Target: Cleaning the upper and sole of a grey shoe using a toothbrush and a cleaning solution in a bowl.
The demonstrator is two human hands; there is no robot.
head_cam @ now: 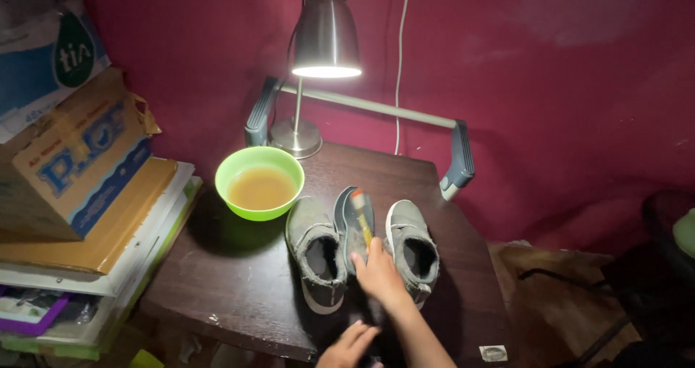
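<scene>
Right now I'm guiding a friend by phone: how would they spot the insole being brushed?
Start at the dark wooden table under the metal desk lamp. Two grey shoes sit near its front edge, by a green bowl. The insole lies between the shoes: flat and blue-grey, with a yellow-handled brush in the right hand resting on it.

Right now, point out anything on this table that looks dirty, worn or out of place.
The green bowl holds murky brown liquid rather than clear water. The left grey shoe has a frayed, worn collar. An insole lies loose between it and the right grey shoe, with the right hand holding a small brush on it.
</scene>
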